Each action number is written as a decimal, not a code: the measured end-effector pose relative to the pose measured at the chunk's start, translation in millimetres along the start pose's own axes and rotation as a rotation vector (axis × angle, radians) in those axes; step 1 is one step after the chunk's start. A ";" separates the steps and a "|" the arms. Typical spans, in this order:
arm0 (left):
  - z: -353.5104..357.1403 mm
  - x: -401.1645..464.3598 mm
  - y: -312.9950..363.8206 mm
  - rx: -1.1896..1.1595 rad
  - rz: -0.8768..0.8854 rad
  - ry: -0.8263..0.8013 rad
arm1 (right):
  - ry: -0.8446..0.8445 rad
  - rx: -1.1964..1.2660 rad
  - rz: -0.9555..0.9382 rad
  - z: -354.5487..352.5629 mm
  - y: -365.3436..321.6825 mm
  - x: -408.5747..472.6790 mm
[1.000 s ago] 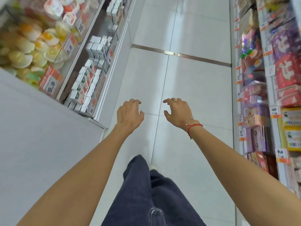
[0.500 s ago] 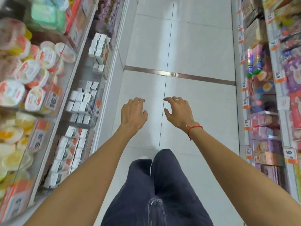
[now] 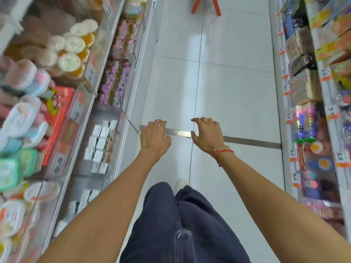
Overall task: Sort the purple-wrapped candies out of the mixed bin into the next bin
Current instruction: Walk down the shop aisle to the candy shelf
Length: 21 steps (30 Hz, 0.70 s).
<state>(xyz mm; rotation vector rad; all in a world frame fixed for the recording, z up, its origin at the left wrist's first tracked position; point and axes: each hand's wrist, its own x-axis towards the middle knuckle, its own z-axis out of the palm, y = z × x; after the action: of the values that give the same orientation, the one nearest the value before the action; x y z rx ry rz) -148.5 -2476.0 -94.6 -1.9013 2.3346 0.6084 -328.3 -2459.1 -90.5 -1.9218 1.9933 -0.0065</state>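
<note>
Trousers: dark blue trousers [image 3: 171, 224] fill the bottom centre of the frame, with pale stitching near the lower edge.
Shoe: a white shoe tip [image 3: 180, 184] shows just above the trousers, on the floor.
Arms: both bare forearms reach from the lower corners toward the middle of the frame.
Left hand: the left hand [image 3: 154, 138] hangs palm down over the floor at centre, fingers loosely curled and a little apart, holding nothing.
Right hand: the right hand [image 3: 208, 134] hangs just right of it, apart from it, fingers loosely curled and spread, holding nothing; a ring sits on one finger.
Bracelet: a red string bracelet [image 3: 224, 151] circles the right wrist.
Floor: white tiled floor [image 3: 228, 92] runs up the middle, crossed by a metal strip [image 3: 252, 142] beneath the hands.
Left shelves: blurred tubs and small white boxes [image 3: 100, 141] sit on the shelves at left.
Candies: bins of pink and purple-wrapped candies [image 3: 115, 82] lie on the left shelves, upper left of centre, well beyond the hands; too blurred to tell one bin from another.
Right shelves: packaged goods and price tags [image 3: 291, 114] line the right edge.
Far end: red legs of some object [image 3: 206, 5] stand at the top centre.
</note>
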 end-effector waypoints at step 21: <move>-196.2 573.9 -19.2 0.013 0.032 0.036 | 0.023 0.091 -0.002 -162.1 44.0 568.8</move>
<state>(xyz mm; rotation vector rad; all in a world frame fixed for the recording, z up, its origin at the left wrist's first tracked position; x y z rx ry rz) -225.8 -3077.9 -90.1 -1.8885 2.3899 0.5648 -414.3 -3045.9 -98.1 -1.8748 1.9706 -0.1175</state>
